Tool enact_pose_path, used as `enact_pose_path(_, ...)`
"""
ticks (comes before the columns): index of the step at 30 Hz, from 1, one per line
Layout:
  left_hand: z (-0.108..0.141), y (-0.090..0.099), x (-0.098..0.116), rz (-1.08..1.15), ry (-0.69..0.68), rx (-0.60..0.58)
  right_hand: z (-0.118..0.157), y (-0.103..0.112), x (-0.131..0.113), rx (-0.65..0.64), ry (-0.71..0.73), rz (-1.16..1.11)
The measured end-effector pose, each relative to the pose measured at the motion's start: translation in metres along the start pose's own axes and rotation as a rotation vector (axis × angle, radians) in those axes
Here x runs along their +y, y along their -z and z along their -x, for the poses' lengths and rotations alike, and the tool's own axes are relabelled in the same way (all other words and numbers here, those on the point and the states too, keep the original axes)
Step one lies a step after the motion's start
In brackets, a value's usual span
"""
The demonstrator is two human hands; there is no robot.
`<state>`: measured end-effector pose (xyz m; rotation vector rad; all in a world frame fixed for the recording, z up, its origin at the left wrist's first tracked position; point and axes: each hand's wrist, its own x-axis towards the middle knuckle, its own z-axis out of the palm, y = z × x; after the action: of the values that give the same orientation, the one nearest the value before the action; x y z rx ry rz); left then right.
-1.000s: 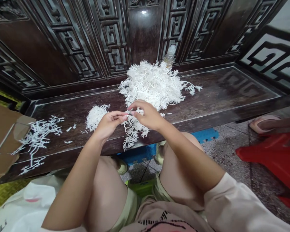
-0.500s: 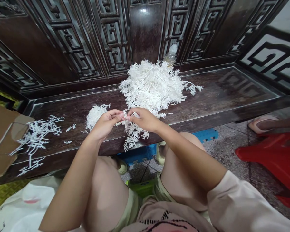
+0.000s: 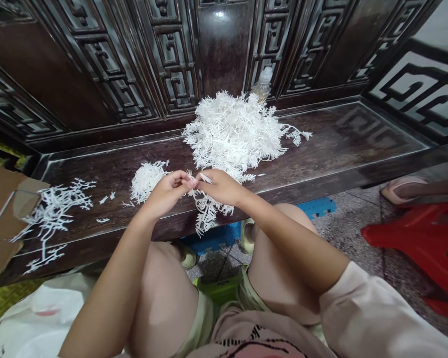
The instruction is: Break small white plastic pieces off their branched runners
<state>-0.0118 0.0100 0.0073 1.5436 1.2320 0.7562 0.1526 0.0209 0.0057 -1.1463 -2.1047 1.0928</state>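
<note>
Over the front edge of a dark wooden bench (image 3: 306,171), my left hand (image 3: 171,190) and my right hand (image 3: 218,186) meet at the fingertips. Both are closed on a cluster of white branching pieces (image 3: 208,214), which hangs below my right hand. Behind my hands rises a large heap of white branching pieces (image 3: 239,132). A smaller white pile (image 3: 147,180) lies just left of my left hand. Farther left, loose white branched sprigs (image 3: 57,209) spread near the bench's edge.
A clear bottle with a white cap (image 3: 263,83) stands behind the heap. Cardboard (image 3: 2,219) and a white bag (image 3: 41,308) are at the left. A red stool (image 3: 414,243) and a person's foot (image 3: 403,190) are on the right.
My fingertips have come closer together on the white cluster. Its hanging part has shifted slightly right and down.
</note>
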Motion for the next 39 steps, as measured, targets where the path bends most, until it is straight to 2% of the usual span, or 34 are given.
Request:
enact_pose_path(9, 0.001, -0.003, 0.003, -0.107, -0.035, -0.081, 0.001, -0.001, 0.0, 0.006, 0.026, 0.088)
enact_pose_path(19, 0.001, -0.004, -0.004, -0.187, -0.039, -0.057, 0.0, 0.0, 0.001, 0.019, 0.06, 0.132)
enact_pose_path(24, -0.003, -0.013, -0.002, -0.182, -0.06, 0.016, -0.001, 0.002, -0.002, 0.053, 0.061, 0.226)
enact_pose_path(27, 0.002, -0.01, -0.001, -0.128, -0.072, 0.083, -0.003, 0.017, 0.006, 0.132, -0.041, 0.312)
enact_pose_path(29, 0.009, -0.002, -0.002, -0.038, -0.108, 0.198, -0.004, 0.035, 0.017, 0.273, -0.197, 0.29)
enact_pose_path(31, 0.015, 0.007, -0.004, 0.033, -0.138, 0.349, -0.005, 0.051, 0.027, 0.315, -0.246, 0.202)
enact_pose_path(33, 0.015, 0.01, -0.006, 0.041, -0.105, 0.431, -0.006, 0.06, 0.032, 0.246, -0.222, 0.105)
enact_pose_path(34, 0.013, 0.009, -0.007, 0.028, -0.07, 0.424, -0.007, 0.06, 0.031, 0.197, -0.195, 0.049)
enact_pose_path(36, 0.006, 0.003, -0.009, -0.008, -0.007, 0.342, -0.008, 0.052, 0.026, 0.104, -0.137, -0.063)
enact_pose_path(39, -0.006, -0.009, -0.009, -0.07, 0.003, 0.23, -0.01, 0.033, 0.016, -0.008, -0.078, -0.179)
